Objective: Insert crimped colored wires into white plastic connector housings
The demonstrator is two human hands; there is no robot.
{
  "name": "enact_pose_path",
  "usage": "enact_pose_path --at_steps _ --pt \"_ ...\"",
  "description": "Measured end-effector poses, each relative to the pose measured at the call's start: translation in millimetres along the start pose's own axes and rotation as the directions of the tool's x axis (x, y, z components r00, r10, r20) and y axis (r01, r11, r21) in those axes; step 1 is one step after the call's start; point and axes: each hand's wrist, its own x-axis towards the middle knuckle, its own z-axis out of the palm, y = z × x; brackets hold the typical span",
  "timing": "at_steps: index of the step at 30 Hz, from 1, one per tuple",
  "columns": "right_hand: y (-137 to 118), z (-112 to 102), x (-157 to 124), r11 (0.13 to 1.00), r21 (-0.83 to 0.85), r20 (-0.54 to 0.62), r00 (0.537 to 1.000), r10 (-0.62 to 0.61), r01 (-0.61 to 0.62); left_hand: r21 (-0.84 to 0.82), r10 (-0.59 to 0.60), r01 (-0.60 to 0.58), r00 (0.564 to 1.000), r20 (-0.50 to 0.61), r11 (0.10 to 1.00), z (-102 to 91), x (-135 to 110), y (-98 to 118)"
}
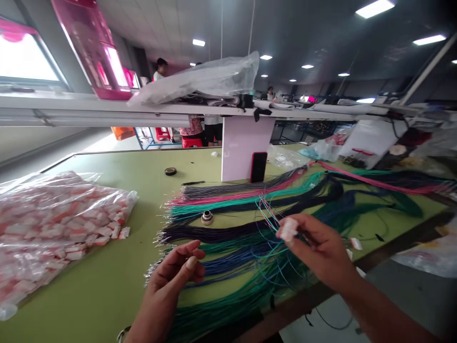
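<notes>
Pinches a white connector (pixel 290 230) between the thumb and fingers of the right hand (pixel 321 247), above the wire bundles (pixel 214 233) on the table (pixel 117 281). Has several thin wires (pixel 266 209) running from the connector toward the upper left. Holds the left hand (pixel 171 274) half-open, fingers loosely curled and thumb apart from the forefinger, near the metal-tipped ends of the bundles. Has these spread side by side, in gray, pink, teal, black, blue and green, with a small round piece (pixel 207 217) resting among the teal and black strands. Has at far left a clear plastic bag (pixel 64 209) full of white and orange pieces, some at its open edge. Shows, farther back, a dark ring (pixel 170 171) lying flat and a red-edged phone (pixel 259 166) propped upright against a white panel (pixel 235 147). Faces a shelf (pixel 171 108) bearing a crumpled plastic sack (pixel 214 78), with people visible beyond.
</notes>
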Motion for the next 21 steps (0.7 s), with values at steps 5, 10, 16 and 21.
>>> enact_pose_path --at_steps 5,10,16,21 --pt "46 -71 -48 0.993 0.103 -0.226 0.971 0.081 -0.059 0.072 -0.031 0.031 1.000 -0.004 0.997 6.1 -1 -3" --pt "60 -83 -93 0.996 -0.093 -0.217 0.976 -0.010 -0.010 0.141 -0.048 0.037 0.996 0.070 0.989 27.4 7 -2" --pt "34 -28 -104 0.957 -0.281 -0.188 0.973 -0.133 0.076 0.290 0.196 -0.387 0.832 0.520 0.875 102.3 -3 8" --pt "28 -6 -108 0.955 -0.269 -0.084 0.984 -0.155 0.127 0.313 0.207 -0.532 0.705 0.678 0.787 144.9 -9 -11"
